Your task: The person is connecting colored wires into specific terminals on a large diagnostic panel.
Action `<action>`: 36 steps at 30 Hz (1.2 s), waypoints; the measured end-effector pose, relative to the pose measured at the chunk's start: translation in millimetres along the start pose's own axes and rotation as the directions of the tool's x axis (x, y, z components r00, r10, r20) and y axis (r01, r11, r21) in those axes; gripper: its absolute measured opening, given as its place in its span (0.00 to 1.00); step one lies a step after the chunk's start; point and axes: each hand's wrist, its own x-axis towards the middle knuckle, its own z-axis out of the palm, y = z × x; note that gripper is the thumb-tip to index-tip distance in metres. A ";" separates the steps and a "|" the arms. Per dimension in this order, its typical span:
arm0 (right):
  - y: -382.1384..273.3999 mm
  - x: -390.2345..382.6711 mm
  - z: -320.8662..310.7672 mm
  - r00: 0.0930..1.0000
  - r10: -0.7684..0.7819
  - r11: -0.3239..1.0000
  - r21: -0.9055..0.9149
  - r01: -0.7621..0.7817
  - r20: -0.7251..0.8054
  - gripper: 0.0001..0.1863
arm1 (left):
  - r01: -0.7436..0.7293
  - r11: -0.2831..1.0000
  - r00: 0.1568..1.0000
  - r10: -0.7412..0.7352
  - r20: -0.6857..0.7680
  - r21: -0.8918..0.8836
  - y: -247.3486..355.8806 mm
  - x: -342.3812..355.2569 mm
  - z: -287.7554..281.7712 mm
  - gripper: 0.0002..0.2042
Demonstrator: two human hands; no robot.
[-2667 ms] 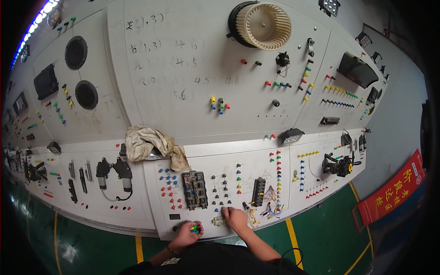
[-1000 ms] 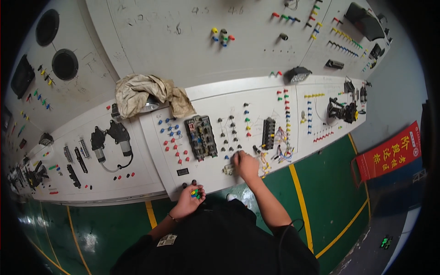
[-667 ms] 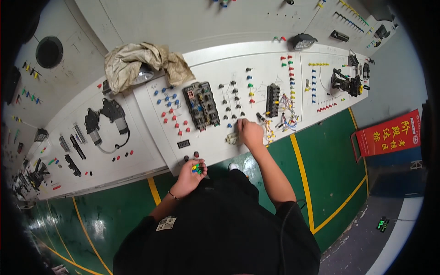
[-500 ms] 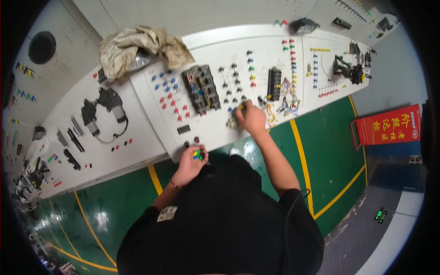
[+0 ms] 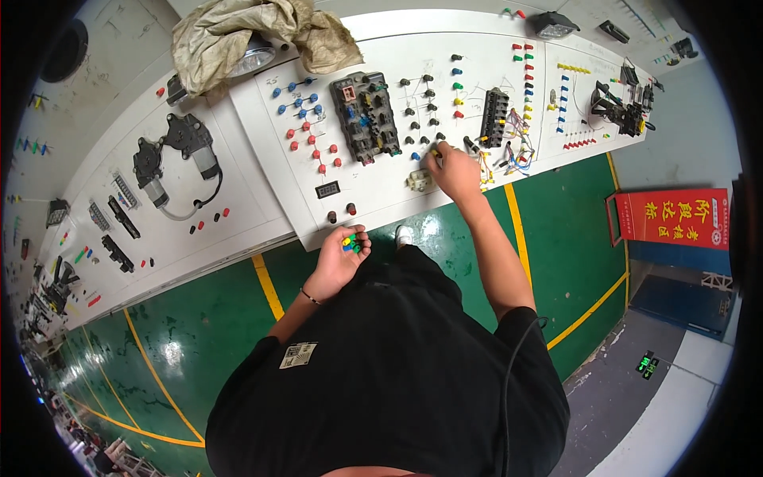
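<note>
My left hand [image 5: 332,266] is below the white panel's front edge, palm up, with its fingers curled round several small green, yellow and blue plastic caps [image 5: 350,243]. My right hand [image 5: 461,176] is at the panel, thumb and fingers pinched beside the lowest black terminal posts [image 5: 425,140]. A bit of yellow shows at those fingertips, but what they grip is mostly hidden. Just left of them sit a blue post [image 5: 416,156] and a pale connector block [image 5: 418,180].
A black fuse box [image 5: 366,119] is mounted left of the posts, a black terminal strip [image 5: 494,118] with loose coloured wires [image 5: 518,147] to the right. Crumpled tan cloth [image 5: 230,40] covers a lamp at the back. A red sign [image 5: 674,219] stands at right.
The whole view has shifted, so the panel sits higher in the picture. My right hand stays at the same posts; my left fingers look slightly more curled round the caps.
</note>
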 end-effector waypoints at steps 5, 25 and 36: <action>7.6 2.4 7.9 0.988 -0.130 0.985 -0.104 0.138 0.078 0.07 | 0.001 1.000 1.000 -0.001 0.006 -0.010 -0.4 -1.4 -11.7 0.09; 27.1 -109.0 -45.7 0.989 -0.099 0.778 0.629 0.007 0.112 0.07 | -0.171 0.956 0.883 0.256 0.393 -0.238 -86.6 -8.9 73.9 0.27; 173.0 -200.3 -104.3 0.909 -0.406 0.803 0.511 0.306 0.092 0.10 | 0.013 0.995 0.961 0.016 0.275 -0.101 -288.0 85.5 132.2 0.16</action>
